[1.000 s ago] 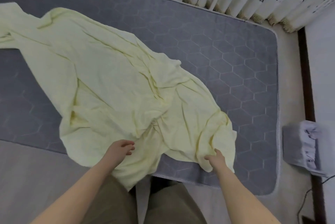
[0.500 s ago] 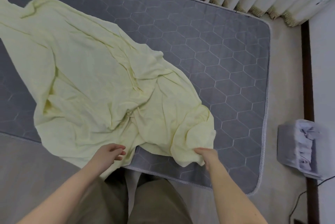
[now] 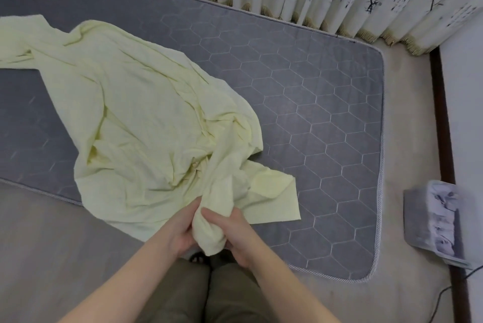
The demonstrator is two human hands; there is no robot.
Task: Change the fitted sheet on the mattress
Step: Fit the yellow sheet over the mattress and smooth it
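A pale yellow sheet (image 3: 146,119) lies loose and crumpled across the left and middle of the grey mattress (image 3: 313,87), with one flap hanging over the near edge. A bunched fold of it is gripped by both hands, close together just over that edge. The left hand (image 3: 180,228) is curled round the fold from the left, and the right hand (image 3: 235,234) is clenched on it from the right with the thumb laid across the cloth.

The step in hand is judged to be gathering the sheet, either to lift it away or to find a corner; which cannot be told. It is best done by feeding the cloth hand over hand along one hem, so that the seam is followed and not lost in the folds. The far end should be drawn in steadily so that it is not snagged on the mattress edge.

Compared with half a second ago, the hands, then well apart on separate parts of the hem, are brought together on one bunch. The sheet's right side is pulled in, and more bare mattress is shown on the right.
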